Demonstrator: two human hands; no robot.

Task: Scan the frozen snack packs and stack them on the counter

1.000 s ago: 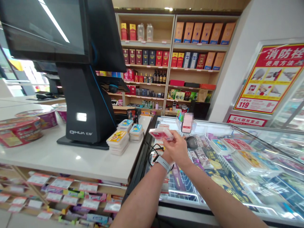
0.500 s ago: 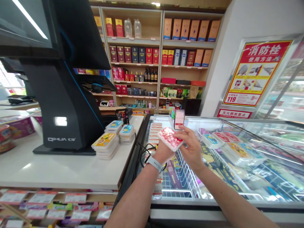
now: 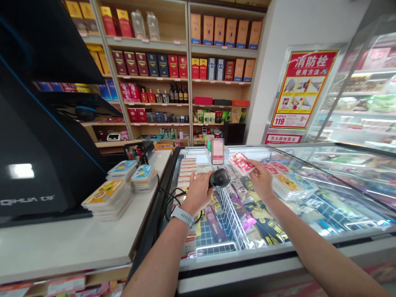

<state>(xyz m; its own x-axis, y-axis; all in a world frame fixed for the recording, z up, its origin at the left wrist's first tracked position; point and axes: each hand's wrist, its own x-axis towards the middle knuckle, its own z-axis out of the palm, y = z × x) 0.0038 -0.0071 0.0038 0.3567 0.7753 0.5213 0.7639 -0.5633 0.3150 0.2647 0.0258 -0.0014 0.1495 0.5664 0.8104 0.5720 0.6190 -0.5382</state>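
The left hand [image 3: 198,193] is closing its grip around a black handheld scanner [image 3: 219,178], and the right hand [image 3: 261,179] is pinching a red and white packet [image 3: 241,163] in its grip. Both are holding these above the glass lid of a freezer [image 3: 337,175]. Left of the freezer, stacks of packets [image 3: 109,194] are lying on the white surface [image 3: 62,243].

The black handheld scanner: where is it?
In the head view, the scanner sits in the left hand above the glass-topped freezer, beside the red package in the right hand.
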